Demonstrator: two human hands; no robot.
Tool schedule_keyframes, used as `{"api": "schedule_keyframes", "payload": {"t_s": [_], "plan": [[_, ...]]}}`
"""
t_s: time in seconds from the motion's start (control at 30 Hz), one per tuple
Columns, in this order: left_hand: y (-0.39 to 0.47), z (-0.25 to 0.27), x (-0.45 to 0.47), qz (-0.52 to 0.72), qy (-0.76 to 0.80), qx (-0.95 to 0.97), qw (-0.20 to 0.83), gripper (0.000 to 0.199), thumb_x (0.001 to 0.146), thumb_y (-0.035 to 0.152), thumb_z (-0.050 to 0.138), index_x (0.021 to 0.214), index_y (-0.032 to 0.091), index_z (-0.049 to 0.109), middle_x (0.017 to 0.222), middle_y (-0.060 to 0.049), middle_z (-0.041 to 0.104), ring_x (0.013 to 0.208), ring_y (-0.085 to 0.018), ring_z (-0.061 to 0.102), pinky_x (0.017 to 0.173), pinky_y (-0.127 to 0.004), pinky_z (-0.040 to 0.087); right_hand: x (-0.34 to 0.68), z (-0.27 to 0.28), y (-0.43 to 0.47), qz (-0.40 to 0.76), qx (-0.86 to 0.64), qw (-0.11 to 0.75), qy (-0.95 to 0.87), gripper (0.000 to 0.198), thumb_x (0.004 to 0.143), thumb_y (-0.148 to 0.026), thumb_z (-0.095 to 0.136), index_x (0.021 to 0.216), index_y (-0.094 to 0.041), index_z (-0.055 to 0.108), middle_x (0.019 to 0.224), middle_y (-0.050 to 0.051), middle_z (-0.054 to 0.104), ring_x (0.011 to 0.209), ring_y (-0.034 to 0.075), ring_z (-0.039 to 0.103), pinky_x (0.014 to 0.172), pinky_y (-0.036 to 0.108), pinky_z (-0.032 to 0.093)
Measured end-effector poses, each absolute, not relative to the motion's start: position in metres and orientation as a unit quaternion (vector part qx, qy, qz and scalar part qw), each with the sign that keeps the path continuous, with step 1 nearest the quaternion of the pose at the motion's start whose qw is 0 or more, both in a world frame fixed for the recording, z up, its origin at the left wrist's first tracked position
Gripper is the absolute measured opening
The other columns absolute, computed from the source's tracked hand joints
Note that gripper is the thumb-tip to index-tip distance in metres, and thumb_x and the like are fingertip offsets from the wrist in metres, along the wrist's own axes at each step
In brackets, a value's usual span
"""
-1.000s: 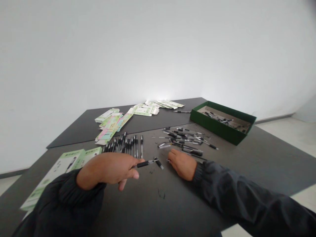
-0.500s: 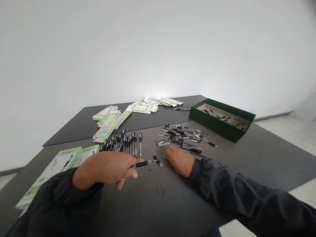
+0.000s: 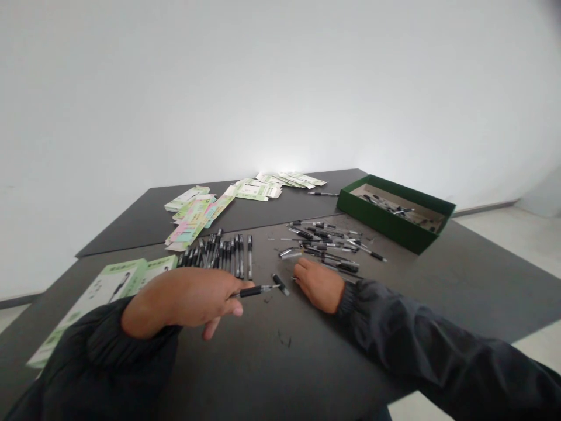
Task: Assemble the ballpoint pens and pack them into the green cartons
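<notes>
My left hand [image 3: 199, 298] pinches an uncapped black gel pen [image 3: 252, 291] by its rear part, its tip pointing right. Just beyond that tip, a black-and-clear pen cap [image 3: 280, 285] lies on the table. My right hand [image 3: 321, 286] rests on the tabletop with curled fingers closed. A tiny pale bit shows at its fingertips, too small to name. Behind my left hand a row of capped pens [image 3: 239, 257] lies side by side, partly hidden by the hand. A loose heap of pens and parts [image 3: 326, 240] spreads beyond my right hand.
A green open box [image 3: 385, 228] holding more pens stands at the right back. Flattened printed cartons [image 3: 252, 190] and coloured ones [image 3: 193, 225] lie towards the rear. White-green pen boxes [image 3: 94, 298] lie at the left, beside my forearm. A lone pen [image 3: 323, 193] lies near the green box.
Almost nothing differs. My left hand has shifted very slightly left with the pen; my right hand stays in the same place, still closed.
</notes>
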State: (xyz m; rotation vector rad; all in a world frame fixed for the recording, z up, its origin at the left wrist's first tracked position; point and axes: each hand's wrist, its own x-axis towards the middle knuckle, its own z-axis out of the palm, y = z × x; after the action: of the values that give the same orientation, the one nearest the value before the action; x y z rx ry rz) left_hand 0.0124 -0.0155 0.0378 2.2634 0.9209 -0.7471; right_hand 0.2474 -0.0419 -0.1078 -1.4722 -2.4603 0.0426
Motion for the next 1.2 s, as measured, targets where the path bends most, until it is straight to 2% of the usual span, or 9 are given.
{"api": "schedule_keyframes", "payload": {"t_s": [0.3, 0.53, 0.7, 0.83, 1.03, 1.2], "plan": [[-0.017, 0.038, 0.016, -0.291, 0.346, 0.843, 0.292, 0.054, 0.091, 0.028, 0.036, 0.138, 0.003, 0.028, 0.069, -0.008, 0.073, 0.074, -0.018, 0.066, 0.060, -0.020, 0.043, 0.248, -0.108, -0.043, 0.031, -0.519, 0.156, -0.840, 0.008, 0.086, -0.018, 0.046, 0.092, -0.017, 0.051, 0.094, 0.006, 0.052, 0.085, 0.016, 0.050, 0.075, 0.027, 0.040], [-0.016, 0.036, 0.016, -0.287, 0.342, 0.839, 0.311, 0.047, 0.090, 0.029, 0.037, 0.130, 0.006, 0.041, 0.067, -0.007, 0.072, 0.068, -0.018, 0.066, 0.054, -0.019, 0.042, 0.253, -0.111, -0.038, 0.092, -0.490, 0.170, -0.850, 0.006, 0.085, -0.016, 0.049, 0.088, -0.016, 0.054, 0.091, 0.006, 0.053, 0.086, 0.015, 0.050, 0.077, 0.027, 0.040], [-0.016, 0.037, 0.017, -0.285, 0.340, 0.843, 0.304, 0.045, 0.089, 0.030, 0.037, 0.127, 0.007, 0.044, 0.064, -0.005, 0.072, 0.066, -0.018, 0.065, 0.052, -0.019, 0.041, 0.256, -0.115, -0.037, 0.114, -0.477, 0.194, -0.850, 0.019, 0.085, -0.012, 0.045, 0.100, -0.018, 0.056, 0.097, 0.007, 0.054, 0.094, 0.016, 0.050, 0.084, 0.029, 0.039], [-0.017, 0.038, 0.018, -0.285, 0.352, 0.841, 0.298, 0.035, 0.088, 0.030, 0.037, 0.111, 0.011, 0.056, 0.064, -0.005, 0.072, 0.064, -0.017, 0.065, 0.053, -0.020, 0.041, 0.259, -0.112, -0.040, 0.138, -0.479, 0.210, -0.841, 0.031, 0.080, -0.009, 0.050, 0.110, -0.017, 0.050, 0.103, 0.007, 0.053, 0.094, 0.016, 0.049, 0.084, 0.029, 0.039], [-0.016, 0.039, 0.018, -0.295, 0.352, 0.843, 0.280, 0.038, 0.089, 0.030, 0.037, 0.117, 0.010, 0.052, 0.067, -0.007, 0.072, 0.068, -0.018, 0.066, 0.055, -0.021, 0.042, 0.264, -0.107, -0.040, 0.169, -0.497, 0.219, -0.823, 0.025, 0.077, -0.004, 0.045, 0.098, -0.016, 0.049, 0.093, 0.005, 0.054, 0.080, 0.013, 0.049, 0.071, 0.025, 0.039], [-0.014, 0.037, 0.016, -0.284, 0.355, 0.844, 0.286, 0.033, 0.088, 0.032, 0.039, 0.107, 0.011, 0.056, 0.064, -0.006, 0.072, 0.067, -0.019, 0.066, 0.056, -0.021, 0.043, 0.265, -0.107, -0.039, 0.176, -0.492, 0.214, -0.825, 0.023, 0.075, -0.003, 0.045, 0.094, -0.016, 0.049, 0.090, 0.004, 0.054, 0.079, 0.013, 0.048, 0.071, 0.025, 0.038]]}}
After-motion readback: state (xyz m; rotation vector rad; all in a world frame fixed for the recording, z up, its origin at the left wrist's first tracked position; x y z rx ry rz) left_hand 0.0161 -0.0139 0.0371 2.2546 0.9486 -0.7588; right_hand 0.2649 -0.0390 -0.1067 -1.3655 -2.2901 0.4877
